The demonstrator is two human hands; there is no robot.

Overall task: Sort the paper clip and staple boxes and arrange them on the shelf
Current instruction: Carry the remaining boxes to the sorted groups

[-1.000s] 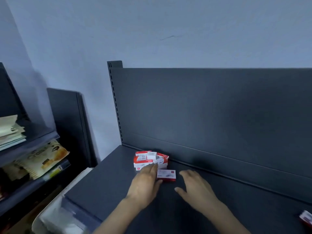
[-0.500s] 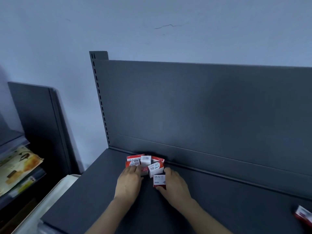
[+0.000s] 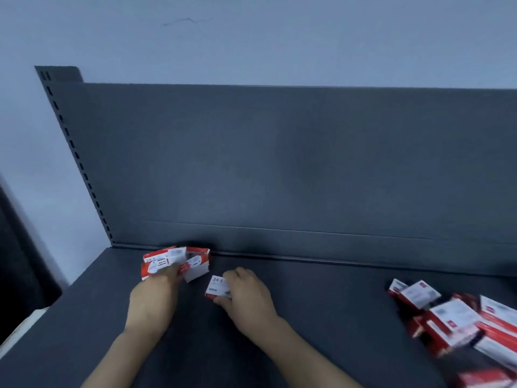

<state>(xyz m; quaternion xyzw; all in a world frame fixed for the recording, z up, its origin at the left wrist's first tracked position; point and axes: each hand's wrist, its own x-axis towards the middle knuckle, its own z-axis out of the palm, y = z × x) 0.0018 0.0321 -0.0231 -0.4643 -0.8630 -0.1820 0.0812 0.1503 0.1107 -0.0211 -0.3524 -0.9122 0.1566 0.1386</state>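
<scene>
A cluster of small red-and-white boxes (image 3: pixel 179 260) lies on the dark shelf (image 3: pixel 307 298), close to its back panel on the left. My left hand (image 3: pixel 155 296) rests against the front of that cluster, fingertips touching a box; whether it grips one is unclear. My right hand (image 3: pixel 246 296) holds a small white staple box marked 24/6 (image 3: pixel 218 285), a little right of the cluster and apart from it. A loose heap of more red-and-white boxes (image 3: pixel 458 317) lies at the shelf's right side.
The upright dark back panel (image 3: pixel 279 163) rises behind the shelf, with a slotted post (image 3: pixel 75 158) at its left end. A pale wall is above. Left of the shelf's edge is a dark gap and a light surface (image 3: pixel 16 329) below.
My right hand has drawn the 24/6 box rightward, away from the cluster. The view has swung right, bringing the heap of boxes on the right into sight.
</scene>
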